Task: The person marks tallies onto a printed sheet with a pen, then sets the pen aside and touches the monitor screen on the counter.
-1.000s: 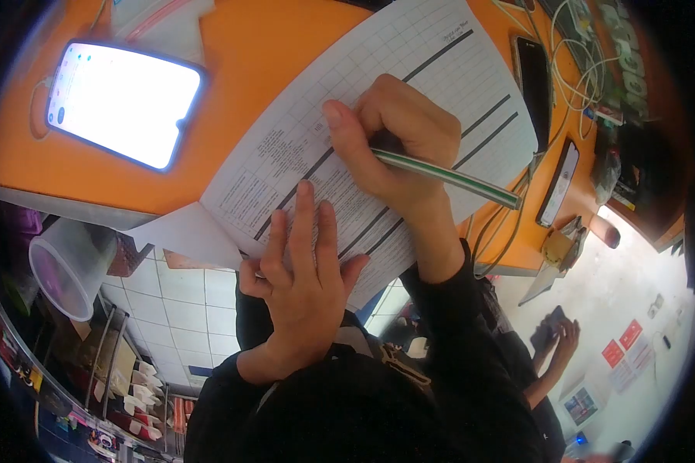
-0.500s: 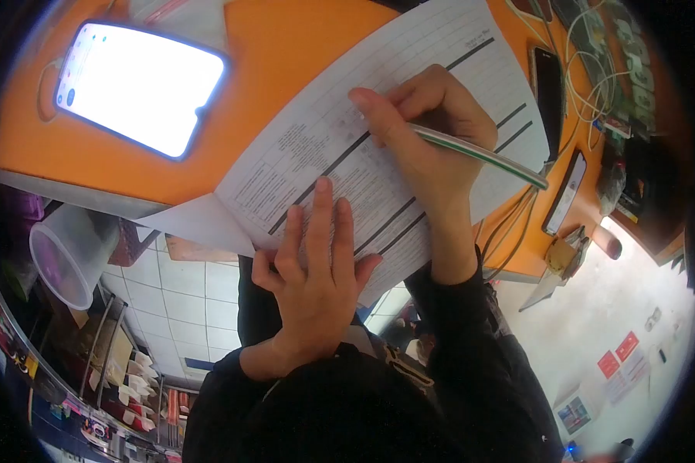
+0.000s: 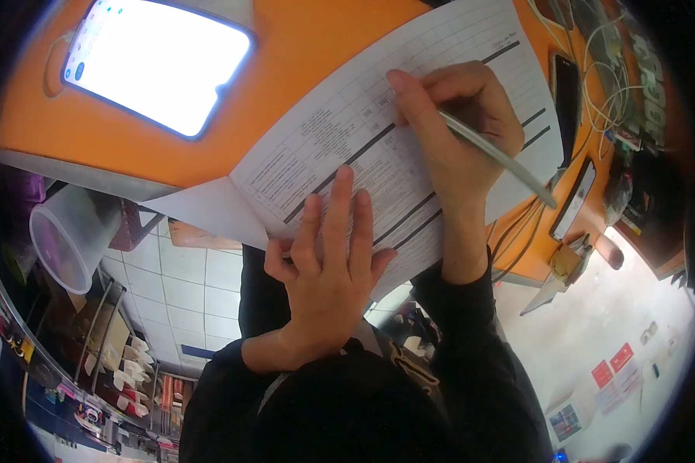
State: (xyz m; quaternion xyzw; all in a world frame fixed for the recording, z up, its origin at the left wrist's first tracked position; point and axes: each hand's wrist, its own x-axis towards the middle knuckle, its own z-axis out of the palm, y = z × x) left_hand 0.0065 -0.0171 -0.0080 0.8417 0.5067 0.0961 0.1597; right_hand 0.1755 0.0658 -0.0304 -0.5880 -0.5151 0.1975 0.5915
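A printed form with tables and dark bars lies on the orange desk, its near left part hanging past the edge. My right hand grips a pale striped pen between thumb and fingers above the upper part of the sheet. The pen's tip is hidden behind the fingers. My left hand rests with fingers spread on the lower part of the paper.
A phone with a bright white screen lies at the desk's upper left. A dark phone, another lit phone and tangled cables are on the right. A clear plastic bin stands below the desk edge at left.
The paper, both hands and the pen appear shifted right in view, and the bright phone slightly up and right. The right hand still grips the pen; the left still lies on the form.
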